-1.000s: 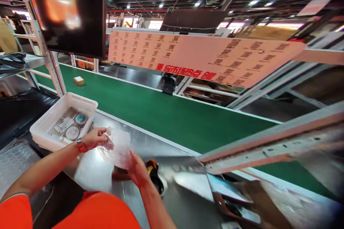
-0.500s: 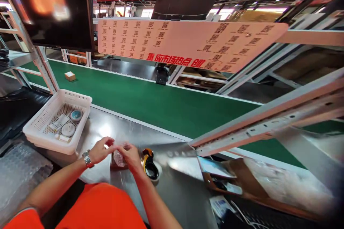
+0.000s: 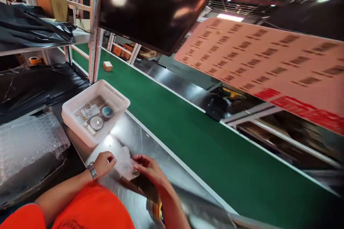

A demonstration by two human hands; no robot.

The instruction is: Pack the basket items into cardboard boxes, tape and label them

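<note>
Between my hands a crumpled piece of clear bubble wrap (image 3: 124,162) hangs above the steel bench. My left hand (image 3: 104,164), with a metal watch at the wrist, pinches the wrap's left edge. On the other side, my right hand (image 3: 151,171) has thumb and fingers closed on its right edge. Something small shows under the right fingertips, too unclear to name. Just below the wrap lies a brown cardboard box (image 3: 146,188), partly hidden by my right hand and forearm. A tape dispenser (image 3: 157,210) is partly covered by my right forearm.
A white plastic basket (image 3: 73,102) holds round containers and a labelled packet. A green conveyor (image 3: 172,125) runs behind the bench, carrying a small carton (image 3: 107,66). Bubble wrap sheeting (image 3: 32,143) lies at the left. A monitor (image 3: 150,10) and a pink board (image 3: 263,61) hang overhead.
My view has turned left. The wrap, bunched near my right hand before, now spreads out between both hands. My hands have moved apart.
</note>
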